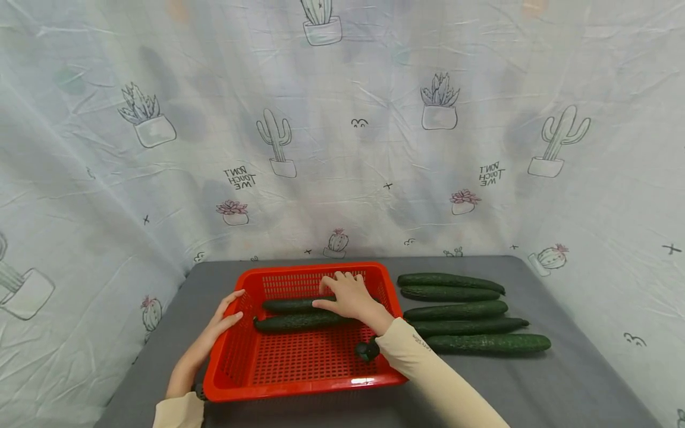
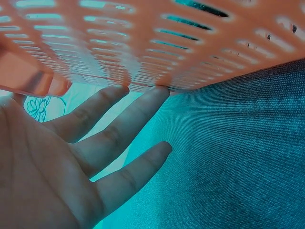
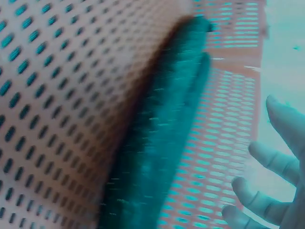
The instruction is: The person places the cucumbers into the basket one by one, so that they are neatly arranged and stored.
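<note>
My left hand holds the left rim of a red perforated plastic basket. Thumb and forefinger lie over the rim, while the other fingers reach along the outside of the slotted wall in the left wrist view. Inside the basket two dark green cucumbers lie side by side: a rear cucumber and a front cucumber. Over their right part hovers my right hand, its fingers spread, slightly bent and holding nothing. The right wrist view shows this hand apart from the cucumbers.
Right of the basket, several more cucumbers lie in a row on the grey tabletop. A white curtain printed with cacti surrounds the table. A small black camera sits at my right wrist.
</note>
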`<act>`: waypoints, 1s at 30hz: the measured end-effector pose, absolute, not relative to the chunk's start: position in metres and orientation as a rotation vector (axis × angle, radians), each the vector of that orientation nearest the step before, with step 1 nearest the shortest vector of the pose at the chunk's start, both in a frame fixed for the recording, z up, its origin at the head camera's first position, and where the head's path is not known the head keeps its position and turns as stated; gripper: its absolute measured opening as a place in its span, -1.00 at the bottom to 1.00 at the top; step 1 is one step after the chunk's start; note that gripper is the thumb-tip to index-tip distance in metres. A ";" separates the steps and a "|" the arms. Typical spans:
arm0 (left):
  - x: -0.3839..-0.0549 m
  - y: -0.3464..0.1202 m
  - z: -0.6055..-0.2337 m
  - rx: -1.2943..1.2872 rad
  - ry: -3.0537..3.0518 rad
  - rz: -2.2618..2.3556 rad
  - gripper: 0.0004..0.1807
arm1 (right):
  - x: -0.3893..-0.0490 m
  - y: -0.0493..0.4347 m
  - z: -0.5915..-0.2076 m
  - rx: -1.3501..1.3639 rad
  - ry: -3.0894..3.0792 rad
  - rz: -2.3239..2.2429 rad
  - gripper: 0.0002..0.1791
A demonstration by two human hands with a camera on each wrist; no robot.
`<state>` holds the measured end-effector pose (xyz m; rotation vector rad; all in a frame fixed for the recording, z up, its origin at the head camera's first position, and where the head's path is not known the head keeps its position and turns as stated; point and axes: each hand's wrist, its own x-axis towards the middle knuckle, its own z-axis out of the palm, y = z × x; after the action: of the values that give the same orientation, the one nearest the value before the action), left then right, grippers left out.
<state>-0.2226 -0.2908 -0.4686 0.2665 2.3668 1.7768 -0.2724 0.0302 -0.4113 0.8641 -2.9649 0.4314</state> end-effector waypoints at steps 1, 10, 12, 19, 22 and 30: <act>-0.223 -0.291 -0.469 0.260 2.347 1.793 -0.39 | -0.271 0.033 -0.406 0.874 -2.947 0.471 -0.60; -0.224 -0.291 -0.473 0.264 2.260 1.875 -0.40 | -0.258 0.063 -0.377 0.847 -2.831 0.638 -0.66; -0.224 -0.290 -0.473 0.263 2.245 1.886 -0.41 | -0.254 0.071 -0.374 0.829 -2.825 0.683 -0.68; -0.226 -0.288 -0.472 0.242 2.281 1.857 -0.42 | -0.239 0.104 -0.373 0.735 -2.788 0.826 -0.72; -0.226 -0.288 -0.472 0.251 2.328 1.816 -0.41 | -0.231 0.120 -0.376 0.687 -2.768 0.847 -0.69; -0.224 -0.288 -0.469 0.264 2.358 1.794 -0.40 | -0.211 0.159 -0.395 0.573 -2.714 0.862 -0.71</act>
<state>-0.2244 -0.2880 -0.4691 0.2636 2.3578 1.7940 -0.2108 0.1591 -0.3947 0.5735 -2.7143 0.8616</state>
